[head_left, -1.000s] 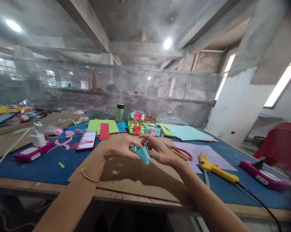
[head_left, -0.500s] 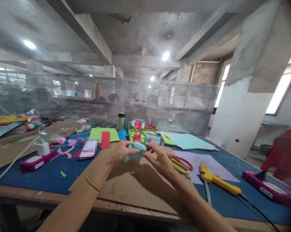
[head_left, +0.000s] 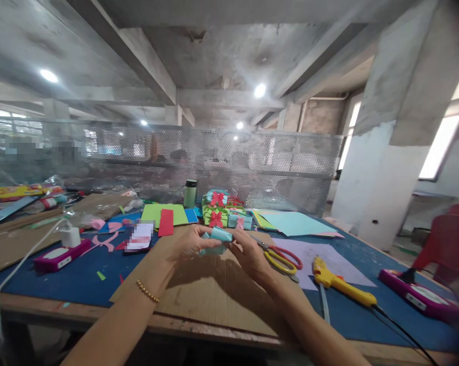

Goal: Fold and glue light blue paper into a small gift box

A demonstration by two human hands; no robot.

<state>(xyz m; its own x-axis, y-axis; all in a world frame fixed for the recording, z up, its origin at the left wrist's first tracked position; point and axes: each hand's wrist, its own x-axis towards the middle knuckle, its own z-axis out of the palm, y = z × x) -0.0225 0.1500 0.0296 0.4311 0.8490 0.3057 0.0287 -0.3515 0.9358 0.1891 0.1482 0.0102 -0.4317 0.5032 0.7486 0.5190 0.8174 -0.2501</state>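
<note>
Between my two hands is a small light-blue folded paper piece [head_left: 221,234], held above a cardboard sheet [head_left: 210,295]. My left hand [head_left: 191,243] grips its left side, thumb in front. On the other side, the fingers of my right hand [head_left: 247,249] pinch its right edge. Just beyond stand small folded paper boxes, a green one [head_left: 210,216] and a light-blue one [head_left: 239,220], with red or pink bows. Scissors [head_left: 279,258] with red and yellow handles lie right of my right hand.
A yellow glue gun [head_left: 342,287] lies at right on purple paper [head_left: 328,259]. Purple power strips [head_left: 63,254] sit at both sides. A phone [head_left: 140,238], red card [head_left: 166,222], green bottle [head_left: 190,194] and light-blue sheets [head_left: 300,222] lie or stand farther back. A mesh partition [head_left: 290,168] rises behind.
My right fingers have closed in on the right edge of the light-blue paper piece. The piece has turned slightly, its top now lying flatter. The camera view has shifted a little.
</note>
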